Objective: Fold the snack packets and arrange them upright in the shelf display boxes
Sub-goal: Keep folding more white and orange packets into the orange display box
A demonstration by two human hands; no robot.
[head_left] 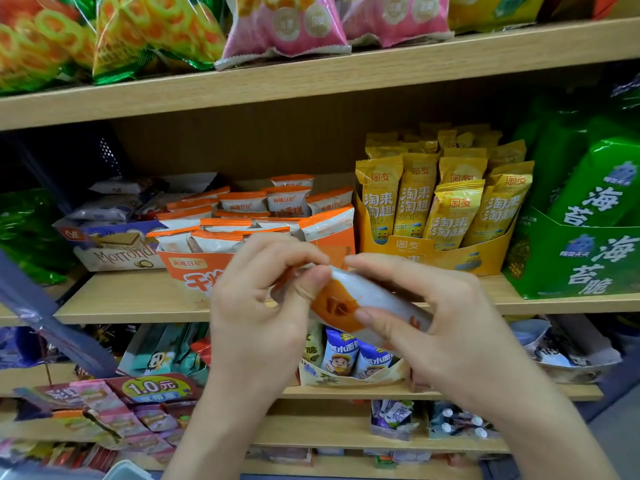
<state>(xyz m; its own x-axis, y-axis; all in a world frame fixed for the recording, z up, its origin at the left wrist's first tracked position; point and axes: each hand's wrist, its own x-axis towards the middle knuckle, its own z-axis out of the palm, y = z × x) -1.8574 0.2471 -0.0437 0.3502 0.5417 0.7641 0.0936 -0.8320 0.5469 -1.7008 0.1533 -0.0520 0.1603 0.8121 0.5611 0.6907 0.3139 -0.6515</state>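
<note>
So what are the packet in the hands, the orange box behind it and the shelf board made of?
Packet: looks like thin plastic film, slightly glossy; it creases and catches light. Orange box: likely printed cardboard, matte, with stiff cut edges. Shelf board: pale wood-grain surface, perhaps laminate rather than solid wood.

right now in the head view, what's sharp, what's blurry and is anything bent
Head view: the yellow stick packets read sharp under even light; the packet pinched between left hand and right hand is smeared, its print hard to read; the shelf board bows from the wide-angle lens; glare streaks the ring snack bags at top left; the bottom left corner is soft.
</note>
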